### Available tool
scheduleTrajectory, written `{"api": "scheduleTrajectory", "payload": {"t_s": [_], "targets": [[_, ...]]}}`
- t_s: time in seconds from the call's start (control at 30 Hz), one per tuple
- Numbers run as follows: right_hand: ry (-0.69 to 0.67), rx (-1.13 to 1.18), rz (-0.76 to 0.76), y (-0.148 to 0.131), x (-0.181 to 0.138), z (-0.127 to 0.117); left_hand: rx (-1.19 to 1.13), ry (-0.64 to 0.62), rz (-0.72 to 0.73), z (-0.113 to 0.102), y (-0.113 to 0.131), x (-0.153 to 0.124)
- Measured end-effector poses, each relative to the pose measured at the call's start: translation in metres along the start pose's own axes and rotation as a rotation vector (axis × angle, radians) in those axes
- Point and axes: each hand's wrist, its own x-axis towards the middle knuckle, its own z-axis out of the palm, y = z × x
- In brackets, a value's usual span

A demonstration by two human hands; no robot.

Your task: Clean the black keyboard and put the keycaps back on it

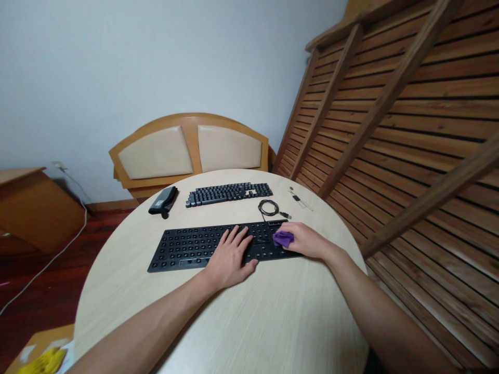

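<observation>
A black keyboard base [183, 249] with its keycaps off lies across the middle of the round table [273, 317]. My left hand [233, 257] rests flat on its middle, fingers stretched out. My right hand [302, 240] sits on the keyboard's right end, fingers closed on a small purple cloth [283, 238] pressed against the base. Farther back lies a row of dark grey keycaps [229, 193] laid out in keyboard shape.
A coiled black cable [270, 208] lies behind the right hand. A dark pouch [163, 200] sits at the table's back left, small tools [299, 198] at the back right. A wooden headboard [191, 148] leans on the wall; slatted wood panels [409, 130] stand to the right.
</observation>
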Motion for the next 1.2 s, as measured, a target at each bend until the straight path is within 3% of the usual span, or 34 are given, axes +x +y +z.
{"api": "scheduleTrajectory", "payload": {"t_s": [0.47,0.77,1.2], "targets": [[-0.038,0.077,0.025,0.004,-0.006,-0.009,0.003,-0.018,0.000,-0.001,0.001,0.001],[-0.017,0.068,0.193,0.020,-0.019,-0.016,0.024,-0.045,0.003,-0.003,0.000,0.001],[-0.084,0.105,0.209,0.034,-0.007,-0.022,0.023,-0.033,-0.017,-0.002,0.002,0.002]]}}
